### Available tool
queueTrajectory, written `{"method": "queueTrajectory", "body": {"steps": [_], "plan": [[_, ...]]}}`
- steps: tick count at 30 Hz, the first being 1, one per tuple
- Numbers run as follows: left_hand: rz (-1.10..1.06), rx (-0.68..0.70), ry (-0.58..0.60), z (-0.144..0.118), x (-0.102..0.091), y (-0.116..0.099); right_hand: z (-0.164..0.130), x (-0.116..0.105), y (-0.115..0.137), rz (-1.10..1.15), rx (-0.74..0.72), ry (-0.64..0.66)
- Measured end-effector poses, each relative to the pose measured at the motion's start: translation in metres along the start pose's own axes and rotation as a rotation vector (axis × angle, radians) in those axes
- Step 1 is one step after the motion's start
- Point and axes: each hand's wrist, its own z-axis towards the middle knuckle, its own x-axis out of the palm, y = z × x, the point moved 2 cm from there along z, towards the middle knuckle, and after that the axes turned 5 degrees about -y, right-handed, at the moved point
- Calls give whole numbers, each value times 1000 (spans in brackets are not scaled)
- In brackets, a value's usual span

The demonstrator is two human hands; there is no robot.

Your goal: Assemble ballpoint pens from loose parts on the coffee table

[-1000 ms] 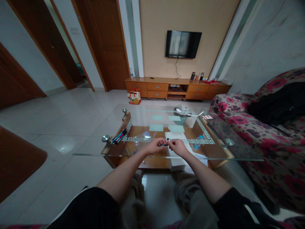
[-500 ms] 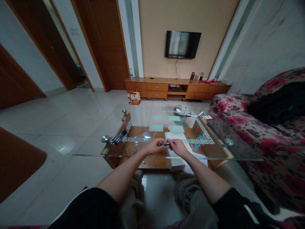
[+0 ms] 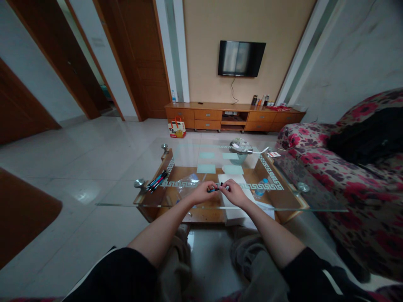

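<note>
While both hands meet over the near edge of the clear glass-topped table (image 3: 283,197), a small blue-and-black pen (image 3: 215,189) sits pinched between them. The left hand (image 3: 203,193) grips its left end with curled fingers, and the right hand (image 3: 233,194) closes on the right end, so only a short bit of the barrel shows in the gap. Honestly can't tell if it's capped. A bundle of blue, red and black pens (image 3: 157,180) lies well off to the left, and a crinkled clear plastic bag (image 3: 187,183) is just beside the left hand. The orange-and-white paper bag (image 3: 176,127) on the floor has print, too small to read.
</note>
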Motion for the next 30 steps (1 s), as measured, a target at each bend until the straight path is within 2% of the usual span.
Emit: {"method": "queueTrajectory", "body": {"steps": [9, 16, 25, 30], "plan": [[-23, -14, 47, 1, 2, 5, 0, 1, -1, -11, -33, 30], [143, 25, 90, 0, -3, -1, -1, 0, 1, -18, -43, 62], [227, 64, 36, 2, -7, -6, -1, -3, 10, -44, -93, 144], [266, 79, 16, 5, -5, -8, -2, -3, 7, -66, -100, 86]]}}
